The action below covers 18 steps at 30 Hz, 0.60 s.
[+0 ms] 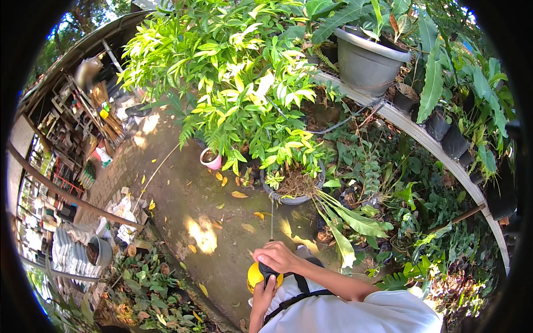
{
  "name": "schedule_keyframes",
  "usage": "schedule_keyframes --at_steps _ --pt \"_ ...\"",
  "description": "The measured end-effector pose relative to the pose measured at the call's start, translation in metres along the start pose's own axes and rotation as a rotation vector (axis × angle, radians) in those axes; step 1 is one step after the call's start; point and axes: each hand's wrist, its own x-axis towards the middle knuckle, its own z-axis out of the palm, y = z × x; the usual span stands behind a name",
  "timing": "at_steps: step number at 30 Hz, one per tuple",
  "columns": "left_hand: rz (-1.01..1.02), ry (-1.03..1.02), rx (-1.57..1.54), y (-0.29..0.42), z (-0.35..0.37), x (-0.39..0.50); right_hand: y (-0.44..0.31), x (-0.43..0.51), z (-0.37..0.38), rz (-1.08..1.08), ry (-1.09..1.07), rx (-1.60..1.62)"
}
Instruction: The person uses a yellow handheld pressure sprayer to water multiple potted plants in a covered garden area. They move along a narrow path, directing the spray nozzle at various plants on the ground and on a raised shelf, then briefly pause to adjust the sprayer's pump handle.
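Note:
Near my waist, both hands are on a black and yellow handheld sprayer [255,277]. My right hand [277,256] wraps over its black top part, and my left hand [265,291] grips it lower down. From its front a thin metal wand [272,220] points away from me, towards the rim of a round black plant pot [291,199]. A bushy plant with light green leaves [233,83] grows from that pot; dry brown roots or mulch cover its soil. Whether any liquid leaves the wand cannot be seen.
A small pink pot [211,159] stands behind the bush. A large grey pot [366,62] rests by a curved metal rail [454,162] on the right, with black plant bags beyond. Stacked items and a grey bucket [100,250] are at left. Fallen leaves dot the ground.

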Motion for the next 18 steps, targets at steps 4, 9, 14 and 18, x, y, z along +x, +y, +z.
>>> schedule_keyframes --at_steps 4,9,14,18 --pt "0.058 0.064 0.028 -0.002 0.001 0.006 0.036 -0.035 0.018 0.183 0.029 0.11" --pt "0.115 0.07 0.02 -0.007 0.004 0.002 0.068 -0.058 0.029 0.513 0.437 0.373" --pt "0.213 0.059 -0.005 -0.018 0.008 -0.007 0.095 -0.077 0.037 0.933 0.266 0.83" --pt "0.225 0.024 -0.108 -0.024 0.008 -0.007 0.082 -0.073 0.044 0.8 0.052 1.143"
